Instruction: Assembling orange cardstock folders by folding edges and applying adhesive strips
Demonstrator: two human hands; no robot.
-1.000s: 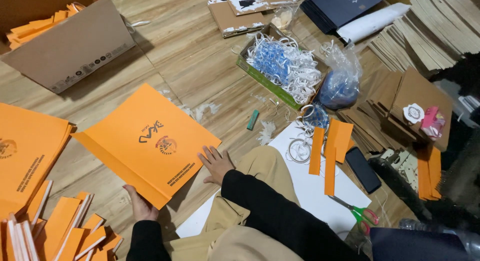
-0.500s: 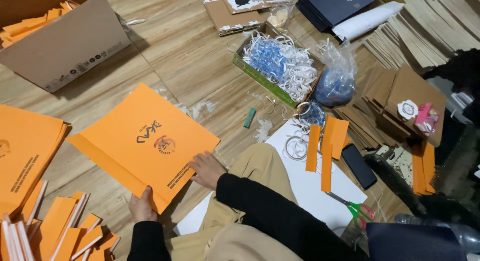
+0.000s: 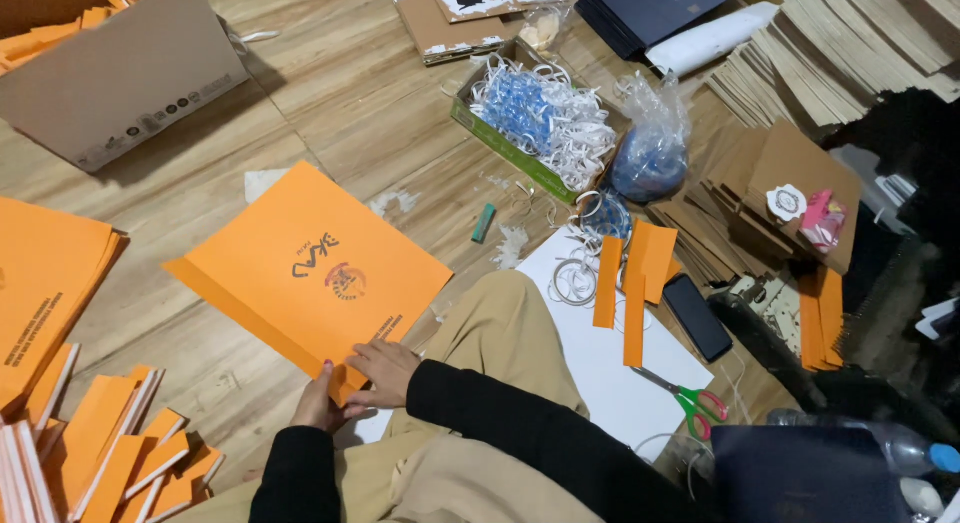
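Item: large flat orange paper bag, matt card-like stock, rectangular, lying tilted on the pale wood-plank floor with one corner toward the person's knee; a dark printed emblem and a small reddish mark sit near its middle, and a folded flap runs along its lower left edge. Left hand: fingers curled around the bag's near corner, pinching the edge. Right hand: laid flat on the same corner, fingers spread and pressing the paper down; black sleeves on both arms, tan trousers beneath. Adjacent stock: stack of matching orange bags at the left; loose narrow orange card strips fanned at lower left; further orange strips on a white sheet to the right. Also present: green shallow box of blue and white cord handles, tangled and glossy; crumpled clear plastic bag just beside it; green-and-red-handled scissors on the white sheet; black phone, flat, glossy; brown corrugated cardboard box at upper left; stacked brown kraft paper bags at upper right.
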